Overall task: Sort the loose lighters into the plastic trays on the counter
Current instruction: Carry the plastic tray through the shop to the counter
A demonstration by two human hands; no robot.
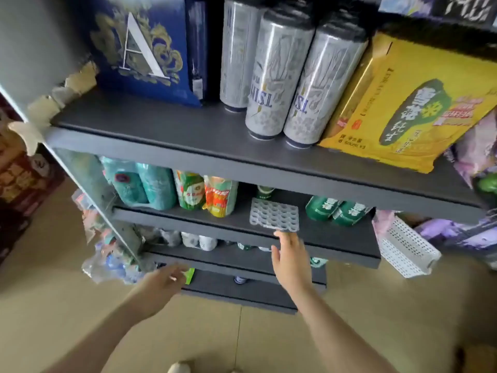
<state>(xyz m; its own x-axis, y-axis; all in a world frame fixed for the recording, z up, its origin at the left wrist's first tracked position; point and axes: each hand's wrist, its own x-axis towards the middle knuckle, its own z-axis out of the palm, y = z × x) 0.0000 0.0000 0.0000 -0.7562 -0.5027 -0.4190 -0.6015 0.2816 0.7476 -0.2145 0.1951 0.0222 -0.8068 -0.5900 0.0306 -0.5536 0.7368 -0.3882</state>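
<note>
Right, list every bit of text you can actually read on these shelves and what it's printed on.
"A": large white letter on the blue box, top shelf.
"TSIN": partial, upside down, on the silver cans.
"600ml x3": small, upside down, on the yellow pack; its large characters also inverted.
Green cans, packets: too blurred.

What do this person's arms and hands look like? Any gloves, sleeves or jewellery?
Both forearms are bare as far as the picture shows, with no sleeves in view. The left hand and the right hand wear no gloves, and I see no watch, bracelet or ring. The left hand's fingers are blurred, so small details there are unclear.
</note>
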